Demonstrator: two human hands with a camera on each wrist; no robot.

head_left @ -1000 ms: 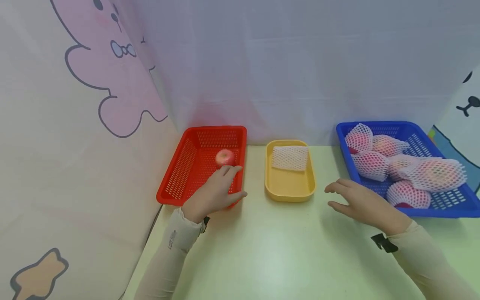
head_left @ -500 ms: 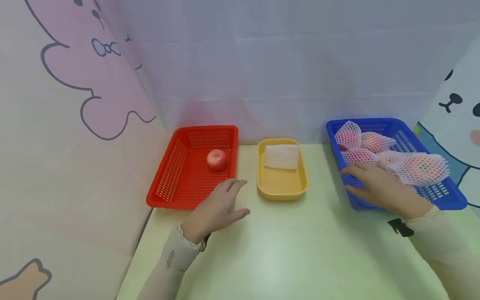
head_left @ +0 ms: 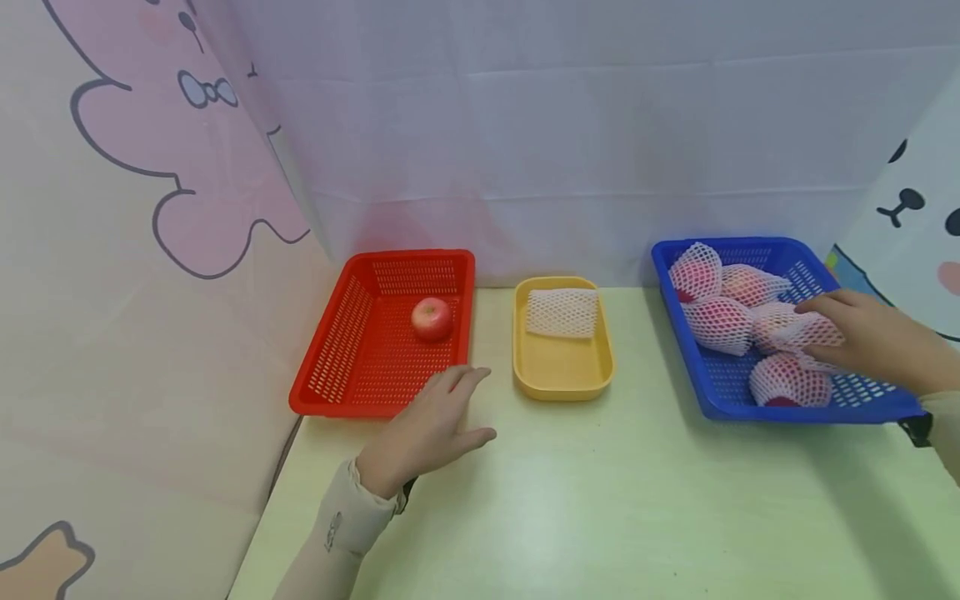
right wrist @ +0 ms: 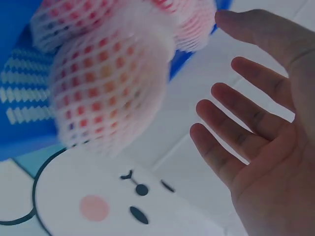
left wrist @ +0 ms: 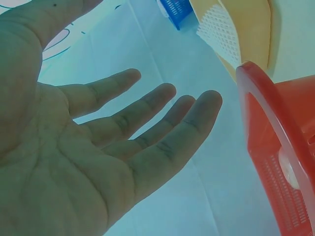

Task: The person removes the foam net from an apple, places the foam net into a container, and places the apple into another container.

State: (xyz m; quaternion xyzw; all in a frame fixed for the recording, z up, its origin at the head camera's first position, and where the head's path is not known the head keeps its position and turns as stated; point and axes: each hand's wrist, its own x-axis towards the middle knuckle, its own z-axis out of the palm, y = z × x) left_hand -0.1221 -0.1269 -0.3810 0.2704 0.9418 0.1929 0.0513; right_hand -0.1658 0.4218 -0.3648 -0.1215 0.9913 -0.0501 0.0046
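My right hand (head_left: 873,337) hovers over the right part of the blue basket (head_left: 693,375), fingers spread and holding nothing. Just beside it, in the right wrist view, is an apple in a white foam net (right wrist: 108,93), which the hand partly hides in the head view. Several more netted apples (head_left: 717,325) fill the basket's left and middle. My left hand (head_left: 423,433) is held with loose, spread fingers near the front right corner of the red basket (head_left: 311,387); its palm shows bare in the left wrist view. A bare apple (head_left: 432,319) lies in the red basket.
Between the baskets stands a yellow tray (head_left: 564,393) with an emptied white foam net (head_left: 562,312) lying flat at its back. All three containers rest on a pale table (head_left: 570,492). A white cloth (head_left: 487,150) hangs behind, with printed cartoon cloths on both sides.
My right hand has moved right, from the table beside the blue basket to above the netted apples. My left hand has drawn back from the apple in the red basket. The head view has shifted slightly.
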